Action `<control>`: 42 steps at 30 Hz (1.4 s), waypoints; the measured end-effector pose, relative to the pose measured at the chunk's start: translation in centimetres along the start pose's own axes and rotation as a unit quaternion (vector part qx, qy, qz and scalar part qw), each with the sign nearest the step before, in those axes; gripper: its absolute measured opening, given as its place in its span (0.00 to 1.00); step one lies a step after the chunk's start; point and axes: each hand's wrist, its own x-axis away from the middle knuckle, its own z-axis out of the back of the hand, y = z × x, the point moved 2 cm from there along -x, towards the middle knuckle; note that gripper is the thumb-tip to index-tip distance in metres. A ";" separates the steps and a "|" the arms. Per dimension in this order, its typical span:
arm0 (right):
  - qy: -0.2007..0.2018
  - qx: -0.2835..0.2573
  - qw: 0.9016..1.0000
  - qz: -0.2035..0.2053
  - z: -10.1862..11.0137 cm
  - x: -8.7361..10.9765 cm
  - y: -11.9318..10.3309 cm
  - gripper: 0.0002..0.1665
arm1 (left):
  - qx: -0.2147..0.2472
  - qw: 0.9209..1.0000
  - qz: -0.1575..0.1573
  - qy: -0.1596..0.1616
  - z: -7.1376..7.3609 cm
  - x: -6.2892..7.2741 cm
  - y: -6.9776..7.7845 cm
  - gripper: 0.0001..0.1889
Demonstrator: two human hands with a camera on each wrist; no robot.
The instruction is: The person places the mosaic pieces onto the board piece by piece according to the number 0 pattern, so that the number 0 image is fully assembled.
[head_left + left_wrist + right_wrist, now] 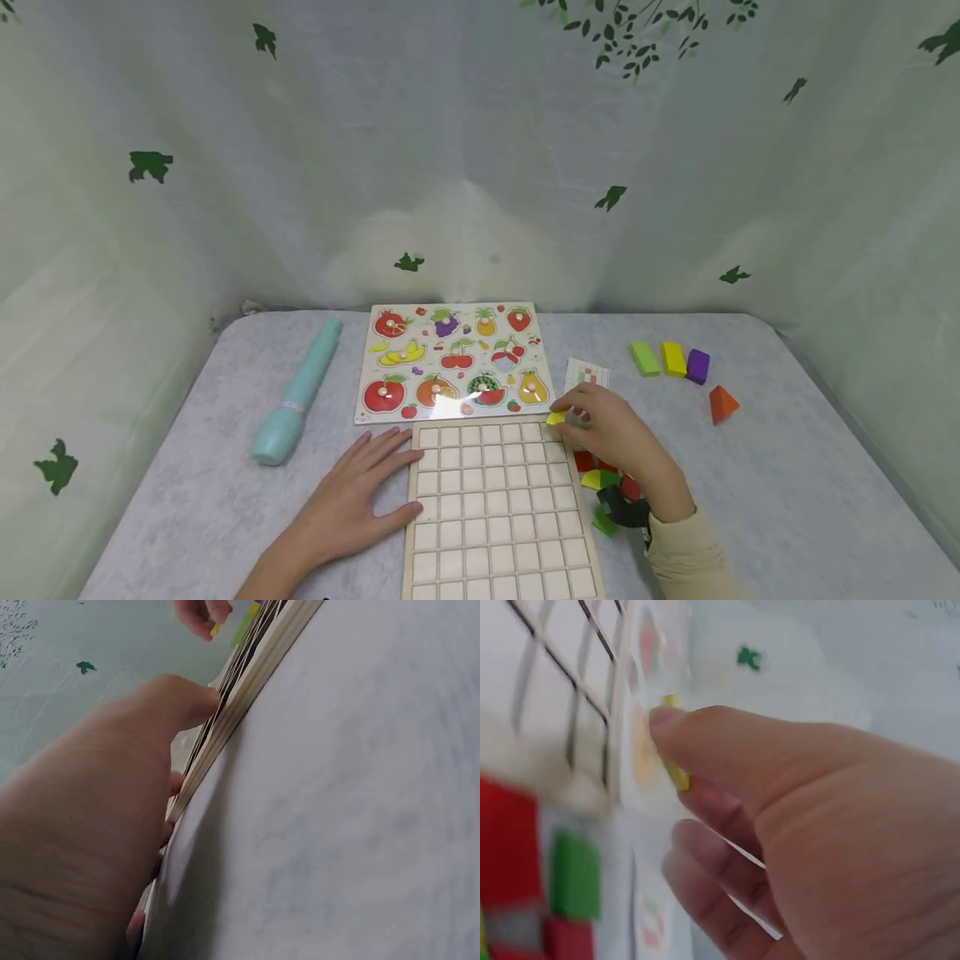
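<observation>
A pale wooden grid board (409, 533) with square cells lies in front of me on the table. My left hand (348, 500) rests at its left edge, fingers spread and the thumb touching the frame. Over the board's far right corner, my right hand (611, 425) pinches a small yellow piece (556, 417) between thumb and fingers. In the right wrist view this yellow piece (676, 766) shows as a thin edge. Beside the board's right edge, partly under the right forearm, lies a pile of red, green and yellow blocks (592, 479).
A fruit peg puzzle (453, 358) lies beyond the board, with a small printed card (587, 372) to its right. Light green (644, 358), yellow (673, 359), purple (697, 366) and orange (723, 405) blocks sit farther right. A teal bottle-shaped object (296, 396) lies left.
</observation>
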 end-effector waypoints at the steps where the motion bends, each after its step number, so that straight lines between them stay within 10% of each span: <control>1: 0.004 -0.001 1.000 0.006 -0.4 -0.1 -0.3 0.12 | -0.002 1.000 0.001 0.004 0.0 0.0 0.1 0.34; 13: 0.026 -0.041 0.994 0.101 -4.1 -0.6 -4.4 0.13 | -0.030 0.998 -0.042 0.038 -0.2 0.1 -0.1 0.32; 27: -0.020 -0.028 0.996 0.078 -7.7 -1.3 -6.8 0.12 | -0.030 0.999 -0.031 0.023 -0.4 -0.1 -0.2 0.32; 42: -0.063 -0.044 0.993 0.084 -7.0 -0.7 -6.2 0.16 | -0.029 0.999 -0.020 0.013 -0.6 -0.1 -0.1 0.32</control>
